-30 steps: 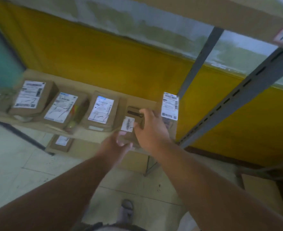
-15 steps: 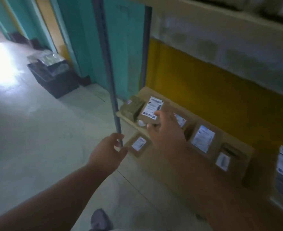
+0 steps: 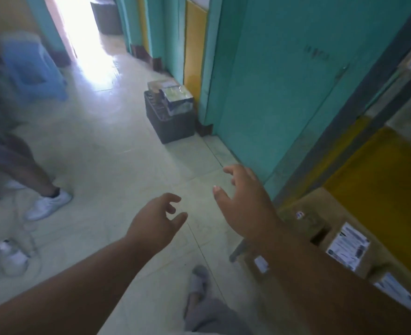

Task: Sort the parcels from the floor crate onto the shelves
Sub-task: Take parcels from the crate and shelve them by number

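I am looking down at a pale tiled floor point(image 3: 117, 165) in a room with teal walls point(image 3: 272, 93) and some yellow panels point(image 3: 380, 189). Bright light comes in through a doorway point(image 3: 83, 32) far ahead. A dark crate point(image 3: 173, 122) sits on the floor against the teal wall, well away from me, and I can see about two shiny wrapped parcels point(image 3: 175, 97) sticking out of its top. My left hand point(image 3: 151, 226) and my right hand point(image 3: 245, 201) are both out in front of me over the floor, and they hold nothing. The fingers point(image 3: 233, 172) of each hand are apart and a bit curled. On my right is a low shelf point(image 3: 303, 206) with brown boxes on it. I count three white labels point(image 3: 348, 245) on the boxes there, and one more small label lower down beside my right arm. The writing on the labels is too blurry for me to read. A blue plastic stool point(image 3: 30, 66) stands at the far left. Another person's legs are on the left, with two white shoes point(image 3: 48, 204). My own foot in a grey slipper point(image 3: 199, 279) is at the bottom.
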`<state>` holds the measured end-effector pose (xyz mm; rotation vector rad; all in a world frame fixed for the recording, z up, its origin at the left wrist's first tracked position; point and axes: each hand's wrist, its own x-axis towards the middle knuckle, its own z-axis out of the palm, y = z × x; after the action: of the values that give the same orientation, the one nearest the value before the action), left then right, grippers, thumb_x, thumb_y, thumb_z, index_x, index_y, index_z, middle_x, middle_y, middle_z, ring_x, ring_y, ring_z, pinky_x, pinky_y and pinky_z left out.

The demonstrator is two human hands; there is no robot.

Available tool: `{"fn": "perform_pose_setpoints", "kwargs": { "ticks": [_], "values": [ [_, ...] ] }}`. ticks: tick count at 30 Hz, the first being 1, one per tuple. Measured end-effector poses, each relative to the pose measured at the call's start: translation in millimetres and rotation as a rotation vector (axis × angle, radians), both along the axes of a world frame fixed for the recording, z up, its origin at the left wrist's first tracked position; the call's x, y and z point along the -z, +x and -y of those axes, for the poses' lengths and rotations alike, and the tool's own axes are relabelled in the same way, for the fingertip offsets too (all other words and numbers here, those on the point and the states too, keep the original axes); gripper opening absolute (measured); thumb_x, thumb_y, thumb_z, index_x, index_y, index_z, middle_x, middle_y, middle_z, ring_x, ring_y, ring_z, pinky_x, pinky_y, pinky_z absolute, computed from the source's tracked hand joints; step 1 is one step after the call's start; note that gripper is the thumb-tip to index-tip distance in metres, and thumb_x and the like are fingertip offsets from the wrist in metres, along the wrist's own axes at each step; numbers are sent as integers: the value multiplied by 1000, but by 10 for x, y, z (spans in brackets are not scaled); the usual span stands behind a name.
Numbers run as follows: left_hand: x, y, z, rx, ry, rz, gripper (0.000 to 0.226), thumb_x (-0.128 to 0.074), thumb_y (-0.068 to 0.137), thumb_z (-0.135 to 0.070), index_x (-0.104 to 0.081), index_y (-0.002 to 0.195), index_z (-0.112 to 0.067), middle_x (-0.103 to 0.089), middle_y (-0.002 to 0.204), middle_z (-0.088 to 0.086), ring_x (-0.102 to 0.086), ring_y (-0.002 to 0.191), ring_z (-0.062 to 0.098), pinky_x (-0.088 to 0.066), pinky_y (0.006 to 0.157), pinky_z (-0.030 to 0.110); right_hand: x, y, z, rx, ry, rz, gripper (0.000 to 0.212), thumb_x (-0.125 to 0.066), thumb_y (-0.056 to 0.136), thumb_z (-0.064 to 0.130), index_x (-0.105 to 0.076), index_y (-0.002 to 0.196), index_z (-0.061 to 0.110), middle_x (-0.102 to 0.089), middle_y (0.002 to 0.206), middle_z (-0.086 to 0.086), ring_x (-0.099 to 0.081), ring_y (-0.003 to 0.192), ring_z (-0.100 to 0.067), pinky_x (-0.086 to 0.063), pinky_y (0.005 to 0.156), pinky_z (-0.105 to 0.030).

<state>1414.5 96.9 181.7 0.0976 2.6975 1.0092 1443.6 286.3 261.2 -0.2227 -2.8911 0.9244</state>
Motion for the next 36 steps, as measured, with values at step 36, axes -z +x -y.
{"fn": "perform_pose_setpoints", "kwargs": {
  "ticks": [36],
  "values": [
    [73, -8576, 748, 62, -39, -26, 35, -66, 90, -46, -57, 122, -35, -60, 104, -11, -62, 90, 11, -57, 81, 34, 199, -8398, 664, 36, 2, 62, 41, -59, 96, 36, -47, 134, 26, -50, 135, 3, -54, 117, -13, -39, 80, -18]
  ]
}}
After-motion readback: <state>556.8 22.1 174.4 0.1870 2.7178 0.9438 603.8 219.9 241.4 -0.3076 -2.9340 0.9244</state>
